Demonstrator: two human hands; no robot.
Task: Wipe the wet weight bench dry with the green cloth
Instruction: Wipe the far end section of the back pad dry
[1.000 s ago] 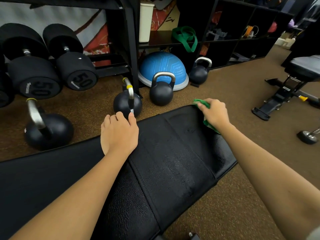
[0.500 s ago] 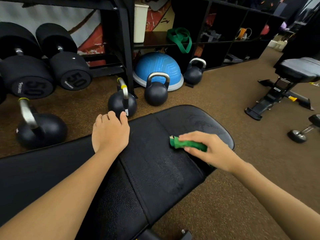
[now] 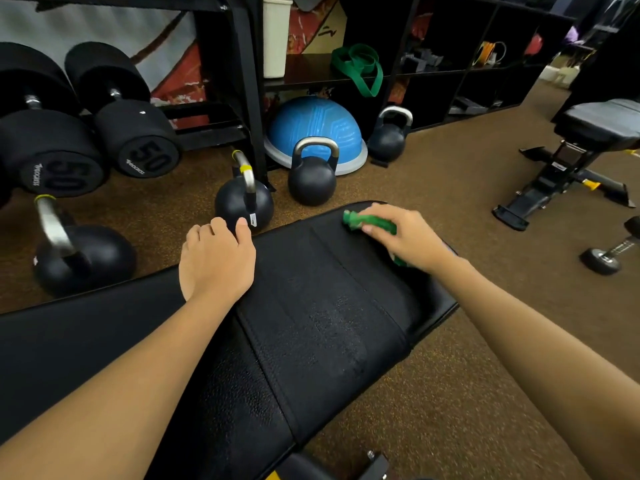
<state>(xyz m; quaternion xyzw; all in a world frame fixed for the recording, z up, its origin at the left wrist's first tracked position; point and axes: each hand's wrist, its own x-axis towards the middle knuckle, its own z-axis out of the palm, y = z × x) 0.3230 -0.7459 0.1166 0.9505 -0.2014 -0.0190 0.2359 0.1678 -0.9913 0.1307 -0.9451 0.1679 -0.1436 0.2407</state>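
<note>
A weight bench [image 3: 311,323] runs across the foreground. The left hand [image 3: 216,263] rests on its far edge; to the right, the right hand [image 3: 408,240] presses a cloth [image 3: 369,221] on its end. Kettlebells [image 3: 311,178] sit on the floor behind.

Weight bench [image 3: 311,327] was black pebbled vinyl, stitched, sheen patchy. Green cloth [image 3: 372,221] looked soft, matt. Kettlebells [image 3: 311,180] matt black, handles bare metal. Floor [image 3: 450,188] rough, speckled brown.

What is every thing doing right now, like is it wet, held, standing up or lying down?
Weight bench: flat, droplets on the middle pad.
Green cloth: bunched, pressed on the bench's far end.
Right hand: gripping the cloth.
Left hand: palm down on the bench edge.
Nearest kettlebell: tipped over.
Centre kettlebell: upright.
</note>
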